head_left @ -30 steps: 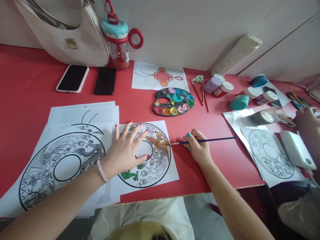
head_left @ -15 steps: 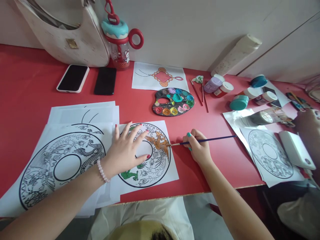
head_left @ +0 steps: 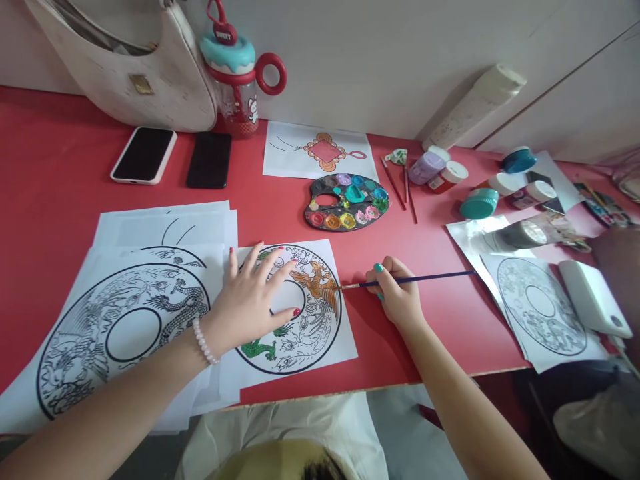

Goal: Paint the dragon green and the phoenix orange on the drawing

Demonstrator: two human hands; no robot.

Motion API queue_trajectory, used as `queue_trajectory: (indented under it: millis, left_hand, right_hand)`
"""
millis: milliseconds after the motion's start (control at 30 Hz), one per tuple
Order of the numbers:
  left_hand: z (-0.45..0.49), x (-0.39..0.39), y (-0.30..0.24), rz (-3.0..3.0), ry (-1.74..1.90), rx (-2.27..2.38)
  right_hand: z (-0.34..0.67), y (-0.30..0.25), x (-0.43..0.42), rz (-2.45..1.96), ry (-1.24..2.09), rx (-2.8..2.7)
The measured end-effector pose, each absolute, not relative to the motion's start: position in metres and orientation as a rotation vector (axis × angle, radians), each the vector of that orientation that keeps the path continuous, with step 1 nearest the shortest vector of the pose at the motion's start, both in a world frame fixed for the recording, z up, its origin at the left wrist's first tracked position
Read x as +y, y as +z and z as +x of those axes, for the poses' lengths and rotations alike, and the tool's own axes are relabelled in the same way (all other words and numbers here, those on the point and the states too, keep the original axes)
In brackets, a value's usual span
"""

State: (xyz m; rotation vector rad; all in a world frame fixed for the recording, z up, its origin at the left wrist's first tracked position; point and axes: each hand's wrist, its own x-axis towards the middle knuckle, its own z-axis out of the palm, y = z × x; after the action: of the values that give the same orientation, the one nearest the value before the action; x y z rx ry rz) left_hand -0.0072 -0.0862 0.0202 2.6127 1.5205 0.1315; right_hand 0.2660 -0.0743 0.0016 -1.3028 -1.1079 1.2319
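My left hand [head_left: 253, 293] lies flat with fingers spread on a sheet with a round dragon-and-phoenix drawing [head_left: 320, 327], partly coloured orange and green. My right hand [head_left: 397, 297] pinches a thin blue paintbrush [head_left: 425, 279], its tip touching the orange phoenix at the drawing's right edge. A bead bracelet [head_left: 205, 341] sits on my left wrist. A dark paint palette [head_left: 347, 202] with several coloured wells lies behind the drawing on the red table [head_left: 60, 200].
Uncoloured printed sheets [head_left: 125, 320] are stacked at the left. Two phones [head_left: 144, 155], a white handbag [head_left: 130, 67] and a red-teal water bottle [head_left: 235, 73] stand at the back. Paint jars [head_left: 480, 203], spare brushes [head_left: 405, 187] and another person's drawing [head_left: 543, 303] fill the right.
Both hands stay in the same place, the brush tip still on the phoenix. The other person's hand at the far right edge has drawn back.
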Motion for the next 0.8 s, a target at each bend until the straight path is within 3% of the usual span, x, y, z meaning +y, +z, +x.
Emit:
queue_trajectory:
  millis: [800]
  left_hand:
    - [-0.008,-0.086,0.021,2.619,0.095,1.509]
  right_hand:
    - [0.268,0.009,-0.08,-1.271,1.372,-1.199]
